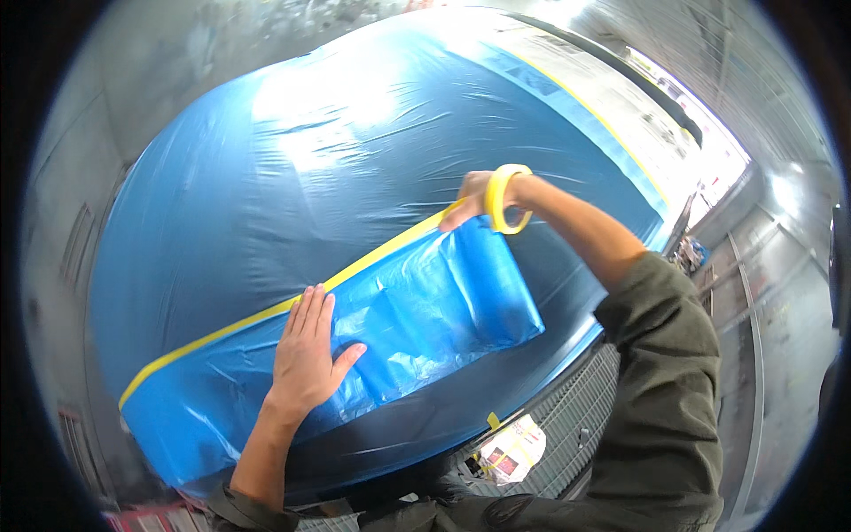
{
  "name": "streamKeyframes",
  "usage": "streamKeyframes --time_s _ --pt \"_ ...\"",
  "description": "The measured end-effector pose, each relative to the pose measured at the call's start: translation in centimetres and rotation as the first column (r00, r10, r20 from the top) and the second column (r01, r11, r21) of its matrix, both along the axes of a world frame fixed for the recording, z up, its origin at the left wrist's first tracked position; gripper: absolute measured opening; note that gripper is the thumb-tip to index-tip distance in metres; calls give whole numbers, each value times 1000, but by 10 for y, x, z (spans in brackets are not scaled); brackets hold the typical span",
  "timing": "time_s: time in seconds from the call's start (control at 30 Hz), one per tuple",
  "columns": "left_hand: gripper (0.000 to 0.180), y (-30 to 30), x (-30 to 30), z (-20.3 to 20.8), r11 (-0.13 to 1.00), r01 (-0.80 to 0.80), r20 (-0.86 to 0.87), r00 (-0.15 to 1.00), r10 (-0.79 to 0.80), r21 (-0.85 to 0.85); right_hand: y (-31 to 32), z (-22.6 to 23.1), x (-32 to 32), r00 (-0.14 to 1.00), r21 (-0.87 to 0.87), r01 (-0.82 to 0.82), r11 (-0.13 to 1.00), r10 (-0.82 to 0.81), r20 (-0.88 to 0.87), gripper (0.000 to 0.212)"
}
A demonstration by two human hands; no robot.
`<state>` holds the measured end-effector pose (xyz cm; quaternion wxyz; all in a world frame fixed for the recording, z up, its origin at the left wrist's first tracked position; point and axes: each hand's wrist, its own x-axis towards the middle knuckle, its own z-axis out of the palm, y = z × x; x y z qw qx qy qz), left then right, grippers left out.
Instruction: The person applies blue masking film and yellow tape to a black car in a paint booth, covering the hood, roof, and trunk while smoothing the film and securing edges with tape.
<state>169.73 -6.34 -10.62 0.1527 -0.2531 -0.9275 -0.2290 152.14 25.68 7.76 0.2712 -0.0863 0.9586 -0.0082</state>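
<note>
Blue film [417, 306] lies taped at left, its right end apparently unfixed, left hand [306, 362] flat, right hand [470, 199] gripping its corner

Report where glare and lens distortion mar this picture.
Head view: glare whites out patches of the dark blue cover toward the top; head view: the brighter blue film shows smaller white reflections on its creases; head view: fisheye bending curves the panel lines of the right-hand wall, and the corners go black.

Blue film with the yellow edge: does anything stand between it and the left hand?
Nothing visible: the left hand lies directly on the blue film and across its yellow edge. The tape roll is by the right hand.
</note>
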Motion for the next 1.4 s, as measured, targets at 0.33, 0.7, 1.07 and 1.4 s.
streamKeyframes --time_s 0.33,0.7,1.07,1.4 --pt "84 30 -7 -1 994 -110 29 993 110 -24 118 64 -11 961 -124 193 973 -213 -174 67" --pt "93 162 -40 8 990 10 -39 999 -4 143 105 54 -26 961 100 55 994 -26 -274 55" --pt "92 147 -40 9 997 -18 35 999 16 69 210 127 -27 937 -70 187 980 -199 -288 66" --pt "87 271 -106 71 967 247 -163 958 -235 57 205 109 -38 899 -30 329 944 -323 -295 57"
